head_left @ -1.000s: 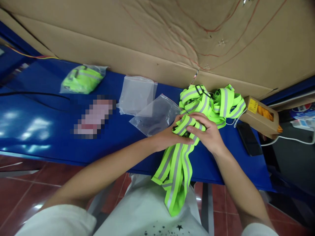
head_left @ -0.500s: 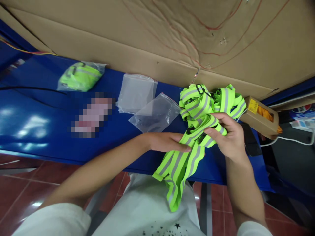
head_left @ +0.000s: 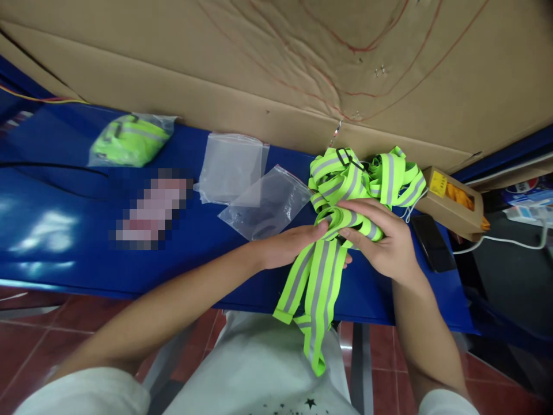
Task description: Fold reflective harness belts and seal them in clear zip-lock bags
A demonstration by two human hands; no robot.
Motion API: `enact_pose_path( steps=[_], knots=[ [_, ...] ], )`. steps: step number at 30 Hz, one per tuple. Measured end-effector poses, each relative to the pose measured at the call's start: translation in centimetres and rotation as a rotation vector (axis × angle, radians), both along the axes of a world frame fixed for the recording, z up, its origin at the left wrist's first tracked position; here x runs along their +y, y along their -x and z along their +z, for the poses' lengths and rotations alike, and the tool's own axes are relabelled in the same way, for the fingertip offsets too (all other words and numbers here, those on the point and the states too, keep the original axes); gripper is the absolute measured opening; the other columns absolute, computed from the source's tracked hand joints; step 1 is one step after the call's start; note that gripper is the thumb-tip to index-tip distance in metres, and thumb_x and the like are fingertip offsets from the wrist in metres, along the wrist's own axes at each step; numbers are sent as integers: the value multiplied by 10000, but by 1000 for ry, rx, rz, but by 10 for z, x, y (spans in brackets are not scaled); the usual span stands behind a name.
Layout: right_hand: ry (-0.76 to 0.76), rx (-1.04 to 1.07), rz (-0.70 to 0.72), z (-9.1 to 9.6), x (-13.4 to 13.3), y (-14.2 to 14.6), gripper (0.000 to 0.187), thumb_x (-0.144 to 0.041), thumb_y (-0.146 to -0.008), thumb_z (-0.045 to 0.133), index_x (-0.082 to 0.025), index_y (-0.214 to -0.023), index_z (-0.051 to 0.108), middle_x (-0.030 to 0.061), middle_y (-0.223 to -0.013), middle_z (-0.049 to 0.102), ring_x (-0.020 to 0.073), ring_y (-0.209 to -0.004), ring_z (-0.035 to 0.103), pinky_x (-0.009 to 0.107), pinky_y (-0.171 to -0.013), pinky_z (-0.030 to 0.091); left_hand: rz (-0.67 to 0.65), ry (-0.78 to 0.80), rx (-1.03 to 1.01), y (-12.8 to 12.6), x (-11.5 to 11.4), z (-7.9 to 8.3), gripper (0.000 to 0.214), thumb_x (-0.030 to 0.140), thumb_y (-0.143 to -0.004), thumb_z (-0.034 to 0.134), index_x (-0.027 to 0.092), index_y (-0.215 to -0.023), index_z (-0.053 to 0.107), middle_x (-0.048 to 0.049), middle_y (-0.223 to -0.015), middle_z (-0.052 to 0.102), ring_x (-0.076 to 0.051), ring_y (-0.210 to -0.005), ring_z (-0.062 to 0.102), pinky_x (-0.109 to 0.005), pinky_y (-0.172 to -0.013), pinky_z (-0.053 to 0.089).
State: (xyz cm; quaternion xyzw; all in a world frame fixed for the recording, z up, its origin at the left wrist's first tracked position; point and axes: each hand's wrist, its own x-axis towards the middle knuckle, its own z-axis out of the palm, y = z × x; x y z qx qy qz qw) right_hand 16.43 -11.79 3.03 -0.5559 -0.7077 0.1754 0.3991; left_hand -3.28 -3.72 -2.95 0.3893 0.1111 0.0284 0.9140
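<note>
Over on the left of the blue table [head_left: 192, 233], a packed bag [head_left: 132, 141] is lying with green webbing showing through, and a pinkish item [head_left: 151, 210], too blurred to name, is resting nearer the front edge. Then a stack of clear bags [head_left: 231, 167] is lying flat, a single clear bag [head_left: 265, 204] overlapping its corner. The left hand [head_left: 296, 245] is gripping a striped strap [head_left: 319, 276], thumb on top; the strap is bunching into folds between both hands above the table's front part, its tails hanging past the edge. The right hand [head_left: 389, 239] is curling around those folds. Behind, a strap pile [head_left: 341, 178] is sitting against the cardboard [head_left: 280, 69]. Rightmost, a phone [head_left: 433, 243] is lying near a small box [head_left: 453, 204].
</note>
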Motion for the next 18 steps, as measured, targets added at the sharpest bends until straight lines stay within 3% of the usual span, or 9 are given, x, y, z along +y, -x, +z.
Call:
enact_pose_path(
  steps=[3,8,11,15,18],
  knots=[
    [-8,133,-115,-8,4,9,366,-346,-888,797,-319,-1247,734,41,-1252,738,272,-1157,690,417,-1024,567,31,-15,67,0,-4,3,798,893,-790,550,204,-1121,778,-123,-1101,802,-310,-1060,749,-411,-944,578],
    [83,371,-243,-23,12,19,284,-353,-840,834,-282,-1104,758,9,-1104,784,229,-1001,739,350,-881,615,89,-69,126,-2,-13,4,942,975,-758,424,172,-1110,768,-158,-1039,802,-307,-947,765,-405,-861,591],
    [115,355,-229,-23,13,17,250,-373,-811,852,-266,-1022,771,9,-1035,793,226,-958,743,346,-848,620,73,-153,108,-1,-9,3,848,915,-712,615,193,-1138,743,-143,-1069,795,-311,-971,755,-397,-849,577],
    [152,352,-193,-19,12,12,260,-391,-775,881,-274,-985,781,-2,-978,796,223,-902,746,357,-819,624,123,-395,90,1,3,7,650,663,-631,895,228,-1085,734,-50,-1048,769,-272,-1028,710,-349,-896,540],
    [175,346,-185,-20,12,12,247,-391,-778,878,-275,-972,779,-7,-958,796,218,-876,746,351,-790,624,160,-364,72,1,6,8,566,512,-577,973,230,-1003,729,-4,-912,729,-212,-872,682,-301,-788,528]
  ],
)
